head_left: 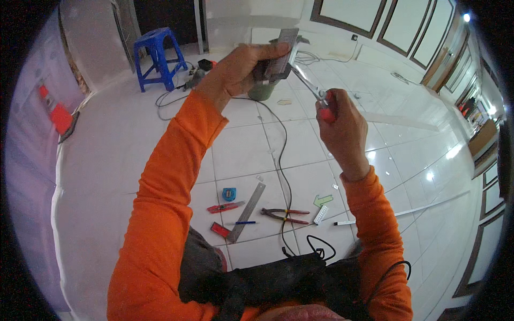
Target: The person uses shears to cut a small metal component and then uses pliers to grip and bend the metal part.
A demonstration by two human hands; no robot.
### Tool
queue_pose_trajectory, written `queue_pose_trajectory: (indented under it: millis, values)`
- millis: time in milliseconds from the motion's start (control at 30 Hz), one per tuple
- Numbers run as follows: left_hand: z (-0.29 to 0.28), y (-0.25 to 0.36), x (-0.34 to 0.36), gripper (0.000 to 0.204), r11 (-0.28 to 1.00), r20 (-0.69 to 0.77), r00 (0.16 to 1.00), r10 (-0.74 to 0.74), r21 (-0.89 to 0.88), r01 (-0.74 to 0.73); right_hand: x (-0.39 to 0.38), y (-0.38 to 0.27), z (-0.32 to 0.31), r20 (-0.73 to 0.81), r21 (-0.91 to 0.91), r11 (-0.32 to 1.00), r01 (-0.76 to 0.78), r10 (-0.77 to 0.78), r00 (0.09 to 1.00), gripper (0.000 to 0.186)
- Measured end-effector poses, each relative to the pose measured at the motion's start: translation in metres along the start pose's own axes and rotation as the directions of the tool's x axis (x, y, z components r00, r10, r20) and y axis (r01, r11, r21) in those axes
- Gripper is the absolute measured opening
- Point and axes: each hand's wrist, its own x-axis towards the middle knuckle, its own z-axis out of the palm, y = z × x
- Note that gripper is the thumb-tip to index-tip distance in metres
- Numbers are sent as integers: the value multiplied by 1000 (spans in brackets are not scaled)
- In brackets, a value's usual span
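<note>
My left hand (243, 67) is raised and grips a small grey metal box-like part (279, 56) with a flat plate on its front. My right hand (342, 125) holds a red-handled tool (325, 107) whose thin metal tips (300, 77) reach up and touch the lower right edge of that part. Both arms wear orange sleeves. Below, on the white tiled floor (246, 150), lie pliers with red handles (285, 215), a metal square ruler (247, 204), a red cutter (225, 207), a blue pen (243, 222) and a small blue tape measure (228, 193).
A black cable (281, 155) runs across the tiles from the far tools down to a dark bag (267, 281) at my lap. A blue plastic stool (158, 56) stands at the back left beside a power tool (194, 77). A white strip (428, 206) lies at right.
</note>
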Motion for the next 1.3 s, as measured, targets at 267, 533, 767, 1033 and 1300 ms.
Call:
queue_pose_trajectory:
  millis: [267,533,767,1033,1300]
  values:
    - [2,-13,9,34,992,-19,998,-53,-119,51,3,13,6,-94,-14,995,98,-99,991,28]
    - [17,-10,3,34,995,-91,994,-69,-84,61,1,15,2,-13,9,1000,27,-27,1000,28]
    - [18,-7,2,31,989,-19,997,-73,-131,70,4,18,8,-59,14,997,70,-69,996,26]
    - [4,-4,0,36,997,112,993,-23,75,15,5,12,-6,237,168,981,-101,59,970,24]
    - [-9,0,-3,42,973,124,984,-127,210,99,12,12,-24,570,287,934,-212,11,822,29]
